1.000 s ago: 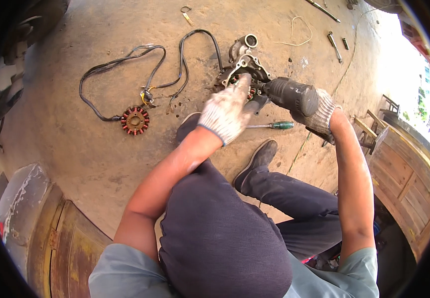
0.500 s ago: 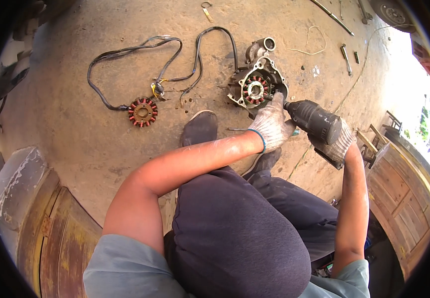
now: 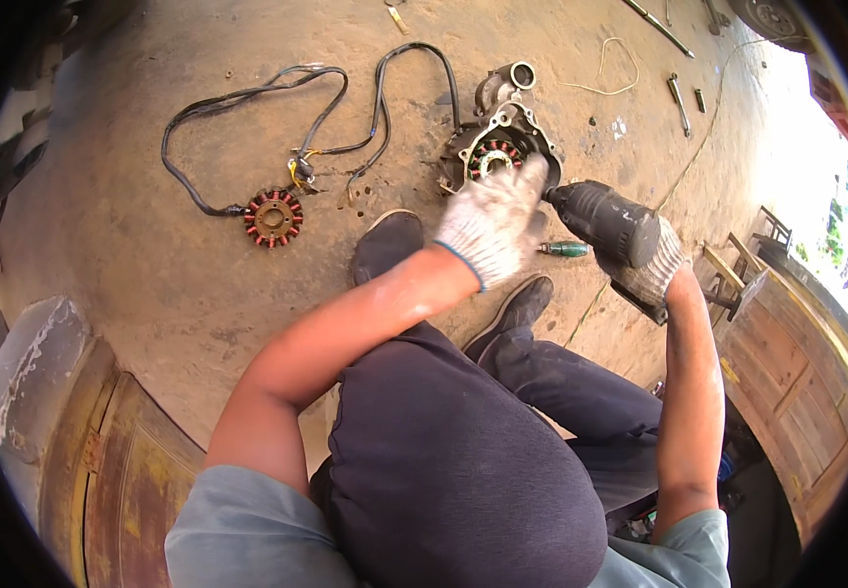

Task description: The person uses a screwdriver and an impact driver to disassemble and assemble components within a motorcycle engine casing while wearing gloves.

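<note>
My right hand (image 3: 661, 265), in a knitted glove, grips a black cordless impact driver (image 3: 602, 221) by its handle. The driver's nose points left into an open metal engine cover (image 3: 464, 143) on the floor. Inside the cover sits a ring-shaped stator (image 3: 493, 155) with copper-red coils, partly hidden. In front of the cover is my gloved left hand (image 3: 490, 218), blurred by motion; its fingertips reach the cover's opening, and whether they hold anything cannot be seen. A second stator (image 3: 274, 218) lies to the left, joined to a black wiring harness (image 3: 171, 147).
A green-handled screwdriver (image 3: 566, 249) lies below the driver. Toward the far right are a wrench-like tool (image 3: 679, 103), a short socket (image 3: 700, 100), a long bar (image 3: 661, 29) and a loop of thin cord (image 3: 602, 91). Wooden furniture (image 3: 786, 372) stands at right, my shoe (image 3: 387, 250) near the cover.
My left hand has moved left and slightly down, away from the driver's nose, uncovering the screwdriver's green handle. My right hand still holds the driver at the cover. The view has shifted slightly.
</note>
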The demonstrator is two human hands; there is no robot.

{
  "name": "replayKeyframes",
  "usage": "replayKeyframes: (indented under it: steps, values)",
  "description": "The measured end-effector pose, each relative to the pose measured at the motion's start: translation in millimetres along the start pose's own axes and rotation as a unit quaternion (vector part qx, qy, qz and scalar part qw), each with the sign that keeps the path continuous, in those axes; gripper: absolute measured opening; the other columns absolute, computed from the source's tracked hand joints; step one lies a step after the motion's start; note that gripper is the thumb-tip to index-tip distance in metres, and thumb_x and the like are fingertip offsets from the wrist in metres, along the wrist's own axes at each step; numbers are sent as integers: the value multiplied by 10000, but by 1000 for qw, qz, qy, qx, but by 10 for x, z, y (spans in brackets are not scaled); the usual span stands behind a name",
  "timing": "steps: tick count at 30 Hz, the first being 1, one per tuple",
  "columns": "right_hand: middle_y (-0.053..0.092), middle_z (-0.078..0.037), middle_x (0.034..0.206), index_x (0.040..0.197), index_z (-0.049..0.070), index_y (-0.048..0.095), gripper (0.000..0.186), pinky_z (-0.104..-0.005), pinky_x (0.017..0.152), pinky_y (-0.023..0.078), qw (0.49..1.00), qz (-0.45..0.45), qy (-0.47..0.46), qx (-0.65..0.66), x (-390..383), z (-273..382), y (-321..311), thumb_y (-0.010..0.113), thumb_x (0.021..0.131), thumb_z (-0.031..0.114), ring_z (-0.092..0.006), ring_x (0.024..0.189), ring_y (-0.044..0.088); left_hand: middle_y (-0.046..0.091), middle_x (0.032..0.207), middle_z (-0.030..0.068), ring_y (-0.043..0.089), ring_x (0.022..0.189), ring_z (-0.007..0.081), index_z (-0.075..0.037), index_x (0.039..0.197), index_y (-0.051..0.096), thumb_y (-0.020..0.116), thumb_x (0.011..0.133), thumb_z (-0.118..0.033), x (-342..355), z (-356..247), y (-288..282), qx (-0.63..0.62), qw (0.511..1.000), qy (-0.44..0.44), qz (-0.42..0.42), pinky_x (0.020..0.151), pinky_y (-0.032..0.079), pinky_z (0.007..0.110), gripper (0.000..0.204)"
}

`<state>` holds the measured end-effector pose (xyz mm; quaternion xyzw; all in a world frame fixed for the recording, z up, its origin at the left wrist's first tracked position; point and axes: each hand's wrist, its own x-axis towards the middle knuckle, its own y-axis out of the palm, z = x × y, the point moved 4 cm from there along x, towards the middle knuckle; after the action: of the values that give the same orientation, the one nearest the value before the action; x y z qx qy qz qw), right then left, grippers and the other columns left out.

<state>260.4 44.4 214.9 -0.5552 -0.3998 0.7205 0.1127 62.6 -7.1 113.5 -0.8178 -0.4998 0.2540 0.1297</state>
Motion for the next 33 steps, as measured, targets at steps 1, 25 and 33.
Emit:
replayKeyframes:
  steps: [1, 25, 33]
  values:
    - [753, -164, 965, 1095, 74, 731, 292, -457, 808, 595, 1000, 1, 19, -7, -42, -64, -57, 791, 834, 192, -376, 894, 728, 598, 1406, 287, 592, 1332, 448, 22, 1571, 403, 714, 902, -149, -35, 5, -159, 84, 993, 42, -69, 1072, 498, 542, 757]
    - [743, -206, 911, 998, 48, 754, 298, -492, 784, 591, 993, 74, -15, -85, 216, 151, 159, 771, 865, 315, -414, 889, 734, 698, 1196, 193, 735, 1041, 377, -56, 1286, 628, 887, 825, -362, -296, 1054, 154, 172, 979, -83, -67, 855, 601, 500, 610]
    - [750, -211, 917, 978, 36, 752, 308, -485, 795, 596, 994, 78, 1, -71, 235, 62, 141, 776, 860, 319, -414, 892, 739, 691, 1125, 152, 732, 1024, 368, -135, 1206, 681, 883, 820, -370, -228, 1057, 148, 193, 978, -49, -57, 833, 604, 491, 495]
